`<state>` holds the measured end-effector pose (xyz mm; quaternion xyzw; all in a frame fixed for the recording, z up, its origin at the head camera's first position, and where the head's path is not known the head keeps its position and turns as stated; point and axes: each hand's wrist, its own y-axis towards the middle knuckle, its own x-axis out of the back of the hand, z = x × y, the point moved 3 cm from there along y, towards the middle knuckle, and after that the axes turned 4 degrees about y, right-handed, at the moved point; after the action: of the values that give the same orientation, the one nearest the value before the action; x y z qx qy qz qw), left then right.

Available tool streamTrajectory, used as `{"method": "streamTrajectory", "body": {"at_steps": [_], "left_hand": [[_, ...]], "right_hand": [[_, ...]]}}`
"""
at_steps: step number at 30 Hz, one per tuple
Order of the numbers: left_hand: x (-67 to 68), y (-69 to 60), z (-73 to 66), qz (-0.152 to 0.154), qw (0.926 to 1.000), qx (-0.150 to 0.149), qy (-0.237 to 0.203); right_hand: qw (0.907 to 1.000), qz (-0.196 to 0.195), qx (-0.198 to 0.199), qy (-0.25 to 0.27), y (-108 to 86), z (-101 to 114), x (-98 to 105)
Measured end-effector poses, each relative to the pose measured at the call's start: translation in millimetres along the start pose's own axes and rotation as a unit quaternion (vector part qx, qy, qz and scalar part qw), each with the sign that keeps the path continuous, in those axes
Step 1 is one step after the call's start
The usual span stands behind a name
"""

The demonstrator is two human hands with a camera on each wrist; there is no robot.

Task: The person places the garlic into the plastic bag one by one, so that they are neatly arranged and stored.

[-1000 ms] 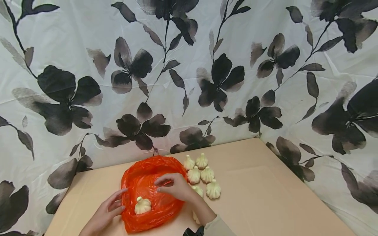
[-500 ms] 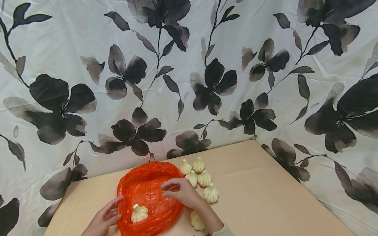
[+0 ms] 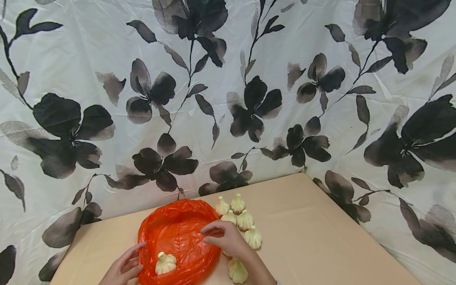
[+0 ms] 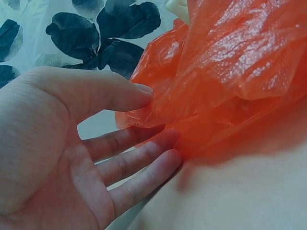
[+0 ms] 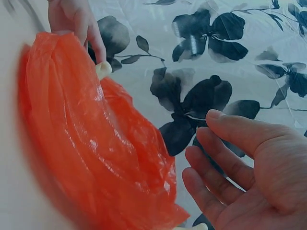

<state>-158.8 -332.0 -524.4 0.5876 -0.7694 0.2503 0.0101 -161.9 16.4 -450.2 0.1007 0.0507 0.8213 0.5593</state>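
A red plastic bag [image 3: 189,233] lies spread on the table with its mouth facing up. One garlic bulb [image 3: 165,264] sits inside, at its near left. My left hand [image 3: 122,267] touches the bag's left side, its fingers fairly straight; in the left wrist view, the thumb and fingertips lie against the red plastic [image 4: 216,72]. Over the right rim hangs my right hand [image 3: 228,237], fingers loosely bent and apart, holding nothing; the right wrist view shows its bare palm [image 5: 249,187] beside the bag. Several more garlic bulbs [image 3: 245,220] lie right of the bag, partly hidden by this hand.
The tan tabletop [image 3: 303,237] reaches away to the right of the garlic bulbs. Behind and beside it hangs a white cloth [image 3: 213,59] printed with dark flowers.
The head view has shifted, so the bag and bulbs appear lower and farther left. My right hand has moved slightly right, toward the bag's right rim. The left hand still touches the bag.
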Motion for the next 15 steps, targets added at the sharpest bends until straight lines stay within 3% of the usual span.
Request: {"method": "streamTrajectory", "body": {"at_steps": [15], "left_hand": [[-3.0,3.9,-3.5,0.0,0.9998,-0.002,-0.02]], "right_hand": [[0.9994,-0.007,-0.013,0.032,-5.6,-10.5,19.9]]}}
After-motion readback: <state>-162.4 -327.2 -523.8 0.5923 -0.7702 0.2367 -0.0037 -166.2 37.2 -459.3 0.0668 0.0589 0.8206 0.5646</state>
